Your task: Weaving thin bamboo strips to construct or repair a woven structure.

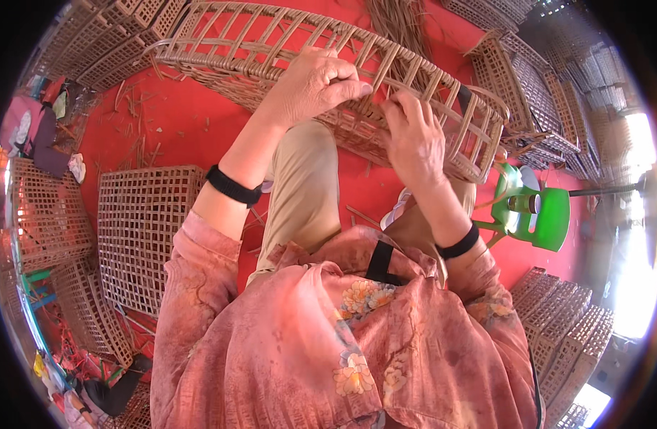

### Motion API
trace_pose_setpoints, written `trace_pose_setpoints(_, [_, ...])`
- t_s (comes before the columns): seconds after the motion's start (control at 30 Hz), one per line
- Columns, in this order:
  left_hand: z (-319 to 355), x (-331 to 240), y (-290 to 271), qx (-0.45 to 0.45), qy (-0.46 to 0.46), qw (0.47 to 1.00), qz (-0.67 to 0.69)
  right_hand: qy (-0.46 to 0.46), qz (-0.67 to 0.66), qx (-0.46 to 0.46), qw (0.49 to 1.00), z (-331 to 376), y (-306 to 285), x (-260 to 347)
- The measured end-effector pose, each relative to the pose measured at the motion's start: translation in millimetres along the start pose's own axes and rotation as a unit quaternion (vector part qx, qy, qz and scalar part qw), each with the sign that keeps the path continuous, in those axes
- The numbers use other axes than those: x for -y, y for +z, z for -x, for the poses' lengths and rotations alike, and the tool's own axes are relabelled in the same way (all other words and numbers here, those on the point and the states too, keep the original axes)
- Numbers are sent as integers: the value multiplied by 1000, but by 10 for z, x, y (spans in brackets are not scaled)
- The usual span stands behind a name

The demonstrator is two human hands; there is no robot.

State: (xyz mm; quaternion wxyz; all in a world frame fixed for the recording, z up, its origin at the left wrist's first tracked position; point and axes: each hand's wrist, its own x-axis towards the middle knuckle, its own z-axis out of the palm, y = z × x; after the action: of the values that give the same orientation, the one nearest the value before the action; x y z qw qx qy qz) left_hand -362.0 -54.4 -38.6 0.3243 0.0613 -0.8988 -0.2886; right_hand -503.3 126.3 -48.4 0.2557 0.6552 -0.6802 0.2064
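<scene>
A long, brown wicker basket with open ladder-like bars along its top lies across in front of my knees. My left hand is closed over its near woven edge, thumb stretched toward the right. Close beside it, my right hand has its fingers bent and pressed against the weave at the same edge. The two hands are apart by a small gap. Whether a loose cane strand lies between the fingertips is too small to make out. Part of the basket's near side is hidden behind my hands.
A square lattice basket stands on the red floor at left. More woven baskets are piled at the right, with others lower down. A green plastic chair holds a small jar. Loose cane lies beyond the basket.
</scene>
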Motion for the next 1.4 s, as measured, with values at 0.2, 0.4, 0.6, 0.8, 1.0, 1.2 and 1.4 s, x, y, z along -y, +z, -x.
trace_pose_setpoints(0.2, [-632,-252,325,18,-25,999,18,-2,-68,43,997,-64,-262,-844])
trace_pose_setpoints(0.4, [-804,-715,737,1,35,999,19,50,-79,66,993,242,-575,-1257])
trace_pose_setpoints(0.6, [-148,-943,650,-56,-11,998,-30,22,-152,116,981,428,-624,-837])
trace_pose_setpoints(0.8, [110,-1033,694,-98,18,995,20,-1,-140,138,980,473,-790,-674])
trace_pose_setpoints(1.0, [-340,-1093,1159,-96,59,992,51,42,-97,127,986,658,-1000,-1176])
trace_pose_setpoints(1.2, [-283,-1363,1541,-23,25,999,12,107,-138,115,978,1062,-922,-1359])
trace_pose_setpoints(1.4, [-208,-1400,1422,-43,19,998,34,124,-101,107,981,1119,-883,-1359])
